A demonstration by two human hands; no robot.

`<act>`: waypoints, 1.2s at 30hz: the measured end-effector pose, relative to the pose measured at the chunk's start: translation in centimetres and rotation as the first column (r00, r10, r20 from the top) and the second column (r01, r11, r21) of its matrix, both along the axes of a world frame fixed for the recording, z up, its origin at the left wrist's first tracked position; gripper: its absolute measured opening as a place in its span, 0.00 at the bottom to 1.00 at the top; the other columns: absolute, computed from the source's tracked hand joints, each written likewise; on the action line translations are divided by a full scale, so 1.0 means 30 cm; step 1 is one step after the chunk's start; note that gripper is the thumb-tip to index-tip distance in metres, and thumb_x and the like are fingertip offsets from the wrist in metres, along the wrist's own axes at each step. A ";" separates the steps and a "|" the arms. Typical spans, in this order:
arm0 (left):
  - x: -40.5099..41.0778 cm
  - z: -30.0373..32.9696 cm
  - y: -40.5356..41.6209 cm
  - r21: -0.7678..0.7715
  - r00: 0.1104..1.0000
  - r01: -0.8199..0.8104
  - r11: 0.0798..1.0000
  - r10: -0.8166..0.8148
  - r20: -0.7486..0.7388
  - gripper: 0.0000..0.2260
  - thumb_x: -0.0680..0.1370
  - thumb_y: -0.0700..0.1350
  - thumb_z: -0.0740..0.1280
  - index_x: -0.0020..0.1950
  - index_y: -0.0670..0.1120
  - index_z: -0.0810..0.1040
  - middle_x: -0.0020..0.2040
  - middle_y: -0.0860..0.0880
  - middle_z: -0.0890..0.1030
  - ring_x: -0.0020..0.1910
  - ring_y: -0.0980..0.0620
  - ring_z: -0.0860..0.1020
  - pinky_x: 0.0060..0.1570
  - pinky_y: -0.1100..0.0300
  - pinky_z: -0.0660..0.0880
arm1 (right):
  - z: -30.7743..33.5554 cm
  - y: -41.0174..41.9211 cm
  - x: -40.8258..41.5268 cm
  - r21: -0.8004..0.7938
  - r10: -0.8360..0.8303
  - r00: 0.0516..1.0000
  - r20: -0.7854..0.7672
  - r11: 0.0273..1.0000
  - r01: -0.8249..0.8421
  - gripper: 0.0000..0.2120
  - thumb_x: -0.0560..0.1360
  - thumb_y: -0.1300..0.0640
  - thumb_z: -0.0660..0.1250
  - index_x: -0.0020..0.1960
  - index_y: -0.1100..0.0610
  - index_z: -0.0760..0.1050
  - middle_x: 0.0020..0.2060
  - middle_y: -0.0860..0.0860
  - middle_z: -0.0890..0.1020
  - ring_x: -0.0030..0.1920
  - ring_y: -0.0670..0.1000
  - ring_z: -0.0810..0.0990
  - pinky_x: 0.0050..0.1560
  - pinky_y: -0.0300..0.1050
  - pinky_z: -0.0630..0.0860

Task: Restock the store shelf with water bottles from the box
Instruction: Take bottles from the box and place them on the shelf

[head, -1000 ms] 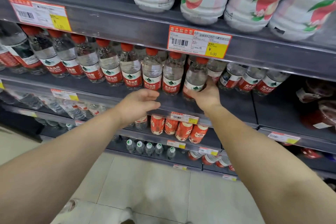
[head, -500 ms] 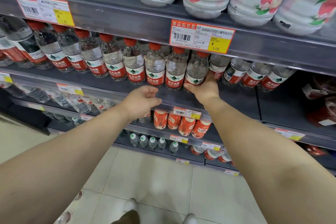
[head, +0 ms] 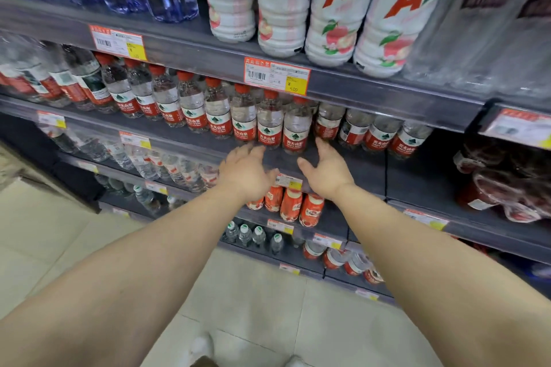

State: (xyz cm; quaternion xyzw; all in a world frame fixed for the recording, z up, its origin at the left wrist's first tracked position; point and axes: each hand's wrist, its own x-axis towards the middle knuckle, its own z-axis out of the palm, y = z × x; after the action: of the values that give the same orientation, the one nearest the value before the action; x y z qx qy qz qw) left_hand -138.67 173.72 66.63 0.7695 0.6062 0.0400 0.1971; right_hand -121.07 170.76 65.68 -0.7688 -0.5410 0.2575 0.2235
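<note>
Right hand has come off the water bottle it gripped half a second ago; fingers now spread, holding nothing. Left hand likewise loose and empty at frame centre. Bottle stands upright in the row on the shelf. Placement looks done; box not in view.

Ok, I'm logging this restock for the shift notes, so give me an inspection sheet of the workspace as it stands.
Surface: dark shelf, bare strip at its front edge.
Job's things: water bottles upright in a row, red caps; no box in view.
Clutter: price tag on the rail above.
Grips: left hand and right hand open, holding nothing, just before the row.
Cables: nothing seen.
Surroundings: white drink bottles above, red cans below, tiled floor.
</note>
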 end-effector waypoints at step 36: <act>1.345 0.288 -1.906 0.143 0.585 0.811 0.568 -0.798 -0.145 0.34 0.79 0.65 0.52 0.80 0.51 0.47 0.81 0.48 0.47 0.79 0.43 0.44 0.76 0.42 0.44 | 0.369 -2.341 1.046 -0.062 -0.592 0.651 0.476 0.715 0.696 0.32 0.79 0.38 0.51 0.79 0.47 0.47 0.79 0.51 0.49 0.78 0.58 0.45 0.76 0.58 0.48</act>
State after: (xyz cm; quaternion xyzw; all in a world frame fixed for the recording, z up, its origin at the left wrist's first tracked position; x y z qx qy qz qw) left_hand -98.31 116.53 75.27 0.9768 0.1889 -0.0197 0.0984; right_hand -89.69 100.52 76.74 -0.9683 -0.2297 0.0505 0.0839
